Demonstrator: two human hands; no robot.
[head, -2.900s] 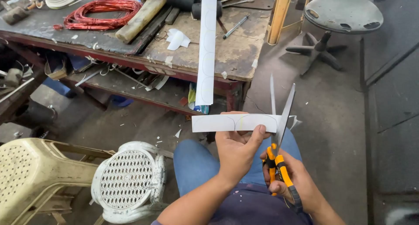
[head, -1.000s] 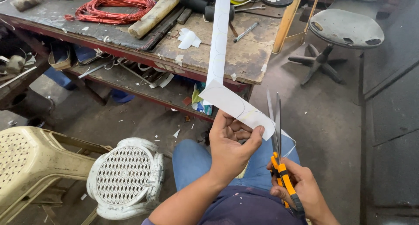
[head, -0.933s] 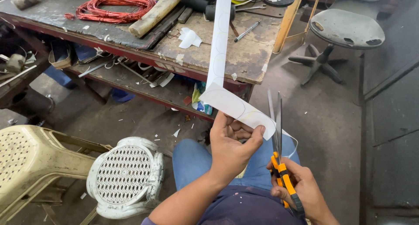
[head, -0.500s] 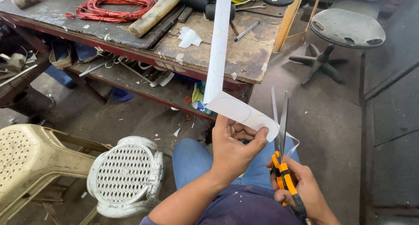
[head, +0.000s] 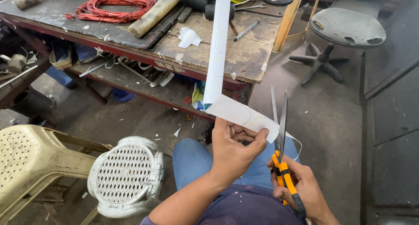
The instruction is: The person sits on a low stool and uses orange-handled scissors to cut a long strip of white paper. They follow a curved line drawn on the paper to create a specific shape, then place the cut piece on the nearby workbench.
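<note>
My left hand [head: 233,151] pinches a long white paper strip [head: 218,46] that is bent into an L shape, with faint circles drawn along it. The short arm of the strip slants down to the right and ends in a rounded tip beside the scissors. My right hand [head: 301,185] grips orange-handled scissors [head: 281,142] with long metal blades pointing up. The blades are slightly apart and sit right against the rounded end of the strip. A thin curl of paper hangs to the right of the blades.
A worn wooden workbench [head: 244,59] ahead carries a red wire coil [head: 111,7], a wooden mallet [head: 157,11], a pen and paper scraps. A white plastic stool [head: 126,175] and a cream plastic chair [head: 35,164] lie at the left. A grey round stool [head: 347,28] stands at the right.
The strip's short arm has tilted from level to slanting down to the right. The scissors have worked around its end, which is now rounded, and the blades have closed a little.
</note>
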